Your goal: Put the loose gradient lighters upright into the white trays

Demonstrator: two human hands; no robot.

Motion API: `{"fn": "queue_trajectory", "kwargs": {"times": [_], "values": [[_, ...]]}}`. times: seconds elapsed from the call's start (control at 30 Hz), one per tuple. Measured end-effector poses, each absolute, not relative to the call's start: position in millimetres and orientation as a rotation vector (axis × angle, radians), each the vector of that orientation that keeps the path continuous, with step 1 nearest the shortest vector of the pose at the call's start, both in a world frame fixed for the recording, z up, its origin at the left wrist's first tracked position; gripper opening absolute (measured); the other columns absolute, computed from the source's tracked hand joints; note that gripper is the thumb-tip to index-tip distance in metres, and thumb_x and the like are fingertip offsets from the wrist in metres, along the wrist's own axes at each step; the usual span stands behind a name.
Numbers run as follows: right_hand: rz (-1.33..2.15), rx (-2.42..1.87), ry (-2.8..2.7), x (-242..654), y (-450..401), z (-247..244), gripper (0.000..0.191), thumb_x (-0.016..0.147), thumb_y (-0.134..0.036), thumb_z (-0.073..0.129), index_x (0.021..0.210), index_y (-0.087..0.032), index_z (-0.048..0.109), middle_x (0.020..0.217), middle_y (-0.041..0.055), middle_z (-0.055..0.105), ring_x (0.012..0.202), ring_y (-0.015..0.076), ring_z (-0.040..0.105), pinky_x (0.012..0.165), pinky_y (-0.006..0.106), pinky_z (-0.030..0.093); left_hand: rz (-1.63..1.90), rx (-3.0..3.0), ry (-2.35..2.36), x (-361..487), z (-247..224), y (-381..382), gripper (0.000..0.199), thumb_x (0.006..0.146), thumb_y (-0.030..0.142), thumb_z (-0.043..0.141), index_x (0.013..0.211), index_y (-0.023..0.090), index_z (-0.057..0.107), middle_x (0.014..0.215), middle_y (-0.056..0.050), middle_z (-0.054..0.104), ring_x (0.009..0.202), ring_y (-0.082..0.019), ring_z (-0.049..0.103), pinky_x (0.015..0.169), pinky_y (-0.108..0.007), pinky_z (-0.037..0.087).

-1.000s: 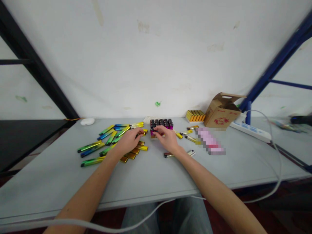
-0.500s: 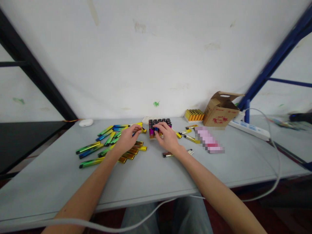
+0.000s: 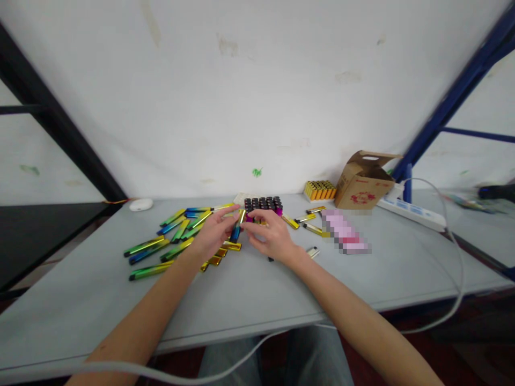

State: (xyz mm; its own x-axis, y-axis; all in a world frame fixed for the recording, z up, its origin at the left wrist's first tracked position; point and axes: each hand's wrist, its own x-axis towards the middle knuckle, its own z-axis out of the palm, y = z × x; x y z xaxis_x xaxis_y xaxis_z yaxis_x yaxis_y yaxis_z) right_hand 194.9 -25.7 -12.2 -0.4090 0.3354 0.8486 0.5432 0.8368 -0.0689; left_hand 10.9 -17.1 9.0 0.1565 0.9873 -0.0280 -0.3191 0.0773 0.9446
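My left hand (image 3: 211,233) pinches a shiny blue and yellow lighter (image 3: 236,230), which is tilted nearly upright in front of the body. From the other side, the fingertips of my right hand (image 3: 273,236) come up to this lighter; its fingers and thumb are apart. Just behind the hands is a block of black-topped purple lighters (image 3: 263,203), its front partly covered by my right hand. Loose green, blue and yellow lighters (image 3: 177,249) lie around and left of my left hand. A silver-ended lighter (image 3: 313,252) is partly hidden under my right wrist.
Several yellow lighters (image 3: 306,218) lie to the right, near a blurred pink item (image 3: 346,230). At the back stand a pack of yellow-orange cylinders (image 3: 321,190) and an open cardboard box (image 3: 364,185). A white power strip (image 3: 414,214) and white case (image 3: 141,204) flank them.
My right hand has left the block of lighters and come down and left, close to my left hand. A blue and yellow lighter now stands up in my left hand's fingers.
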Motion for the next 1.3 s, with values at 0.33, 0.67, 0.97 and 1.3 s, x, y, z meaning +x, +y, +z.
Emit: {"fn": "queue_trajectory", "kwargs": {"times": [0.33, 0.67, 0.97, 1.3], "values": [[-0.321, -0.539, -2.011, 191.9, -24.8, -13.7, 0.022, 0.089, -0.016, 0.059, 0.104, -0.028, 0.070, 0.115, 0.0075, 0.065, 0.111, 0.0208, 0.056, 0.094, 0.040, 0.047, 1.165, 0.931, 0.821, 22.6, 3.3, -21.8, 0.037, 0.071, 0.020, 0.079, 0.107, 0.016, 0.072, 0.089, -0.006, 0.074, 0.074, -0.013, 0.067, 0.062, -0.020, 0.052], [0.797, -0.643, -1.430, 191.4, -27.8, 2.0, 0.019, 0.093, -0.037, 0.052, 0.106, -0.024, 0.050, 0.093, 0.0045, 0.070, 0.087, 0.0175, 0.066, 0.083, 0.035, 0.052, 1.214, 0.979, 0.961, 11.6, 15.8, -19.8, 0.038, 0.072, 0.038, 0.077, 0.101, 0.014, 0.071, 0.070, -0.003, 0.070, 0.064, -0.015, 0.066, 0.063, -0.026, 0.052], [1.716, -0.554, -0.859, 206.3, -15.1, 13.1, 0.026, 0.084, -0.044, 0.058, 0.095, -0.021, 0.055, 0.058, -0.0083, 0.044, 0.041, 0.0056, 0.035, 0.036, 0.015, 0.025, 1.225, 0.982, 1.013, 10.4, 14.2, -17.3, 0.037, 0.068, 0.038, 0.077, 0.093, 0.012, 0.070, 0.068, -0.002, 0.068, 0.061, -0.014, 0.063, 0.062, -0.027, 0.049], [1.763, -0.500, -0.952, 209.5, -18.5, 13.8, 0.028, 0.077, -0.040, 0.071, 0.092, -0.020, 0.057, 0.060, -0.0083, 0.046, 0.044, 0.0048, 0.040, 0.038, 0.015, 0.028, 1.212, 0.992, 1.047, 10.8, 15.1, -17.7, 0.034, 0.067, 0.037, 0.077, 0.089, 0.012, 0.071, 0.068, -0.003, 0.068, 0.061, -0.014, 0.063, 0.061, -0.026, 0.048]]}}
